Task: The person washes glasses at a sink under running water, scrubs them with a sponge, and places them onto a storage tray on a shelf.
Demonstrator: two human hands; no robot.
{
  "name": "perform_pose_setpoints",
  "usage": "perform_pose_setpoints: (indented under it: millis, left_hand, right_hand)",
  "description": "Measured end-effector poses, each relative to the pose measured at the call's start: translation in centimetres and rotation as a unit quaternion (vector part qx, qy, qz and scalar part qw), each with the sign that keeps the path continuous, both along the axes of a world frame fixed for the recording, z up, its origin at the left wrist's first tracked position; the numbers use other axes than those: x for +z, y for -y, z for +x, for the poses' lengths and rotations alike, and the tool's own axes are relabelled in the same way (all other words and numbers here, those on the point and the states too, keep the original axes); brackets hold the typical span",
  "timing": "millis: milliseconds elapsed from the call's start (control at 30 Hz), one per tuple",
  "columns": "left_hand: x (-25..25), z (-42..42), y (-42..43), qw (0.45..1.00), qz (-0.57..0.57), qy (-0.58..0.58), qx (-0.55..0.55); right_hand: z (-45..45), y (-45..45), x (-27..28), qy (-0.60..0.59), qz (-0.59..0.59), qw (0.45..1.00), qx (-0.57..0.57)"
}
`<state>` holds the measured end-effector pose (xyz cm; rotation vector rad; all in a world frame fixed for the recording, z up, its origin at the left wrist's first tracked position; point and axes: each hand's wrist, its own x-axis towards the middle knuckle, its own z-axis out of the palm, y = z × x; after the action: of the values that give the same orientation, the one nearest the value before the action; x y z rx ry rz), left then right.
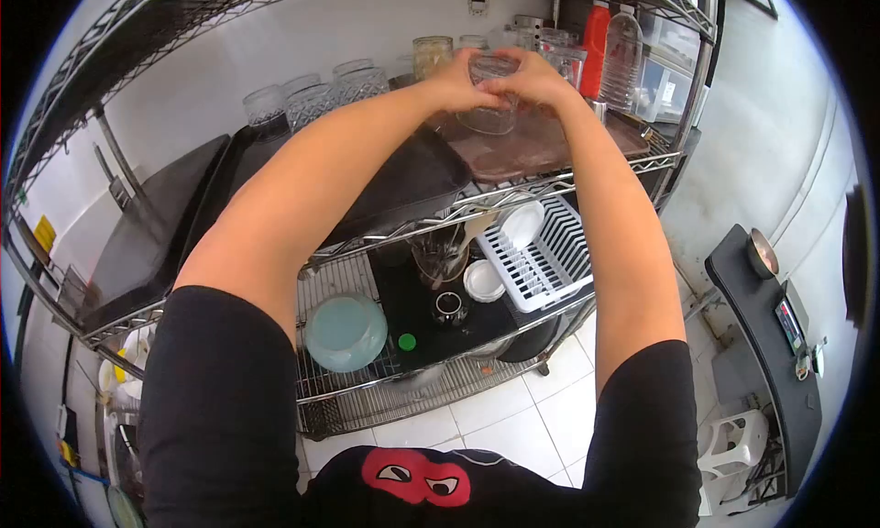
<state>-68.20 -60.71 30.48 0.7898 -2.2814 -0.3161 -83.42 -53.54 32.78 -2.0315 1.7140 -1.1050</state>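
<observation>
Wall [202, 79]: white, behind metal shelving [192, 19]; pale tiles cover the floor [504, 427].
Left hand [456, 84]: partly open to the width of a clear glass [488, 121], curved round its side and grasping it, thumb across the near face.
Right hand [543, 81]: grasping the same glass from the other side, fingers bent, thumb close to the left one.
Glass: between both palms, above a brown tray [522, 157]; whether its base touches the tray, I cannot tell.
Patterned glasses [335, 99]: grouped to the left, at the back of a black tray [417, 175].
Yellowish glass [433, 55]: near the left hand, against the wall side.
Bottles: a red one [594, 47] and a clear one [621, 65], side by side right of the hands.
Clear bins [665, 88]: beyond the bottles; contents too unclear to name.
Dish rack [559, 296]: white, slatted, one shelf down, with a white dish [522, 224] in it.
White bowl [484, 282]: just beside the dish rack.
Dark mug [448, 308]: near that bowl; its contents cannot be made out.
Green cap [408, 342]: between the mug and pale green dishes [346, 334].
Counter [765, 345]: dark, far right, carrying a metal bowl [763, 253].
</observation>
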Motion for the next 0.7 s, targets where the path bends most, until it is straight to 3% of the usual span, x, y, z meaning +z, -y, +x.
perform_pose_setpoints:
  millis: [33, 133, 200, 267, 333, 467, 567, 700]
  left_hand:
    - [-0.1, -0.6, 0.1, 1.0, 0.009, 0.016, 0.014]
    - [-1.7, -2.4, 1.2, 0.999, 0.036, -0.007, 0.02]
    - [-2.1, -3.4, 3.4, 0.999, 0.021, 0.027, 0.033]
    - [-2.0, -3.9, 4.1, 0.998, -0.001, 0.029, 0.063]
    - [-1.3, -5.2, 3.1, 0.994, -0.03, 0.001, 0.107]
    - [0.0, -5.1, 1.0, 0.992, -0.019, 0.051, 0.115]
    - [1.3, -2.9, 0.4, 0.988, -0.08, 0.096, 0.096]
    - [4.4, 2.9, -3.4, 0.984, -0.121, 0.115, 0.058]
  right_hand:
    - [-0.8, 0.8, -0.2, -0.012, 0.018, 1.0, -0.002]
    - [-2.0, 2.0, -1.9, -0.12, -0.16, 0.979, -0.042]
    - [-1.9, 1.7, -2.0, -0.192, -0.194, 0.958, -0.085]
    - [-0.8, 1.4, -3.2, -0.287, -0.271, 0.901, -0.18]
    - [-0.5, 1.4, -3.0, -0.29, -0.251, 0.906, -0.181]
    - [-0.8, 2.2, -2.2, -0.29, -0.161, 0.927, -0.174]
    - [-0.9, 2.7, -1.9, -0.379, -0.207, 0.888, -0.159]
    - [-2.7, 6.4, -2.7, -0.409, -0.229, 0.863, -0.191]
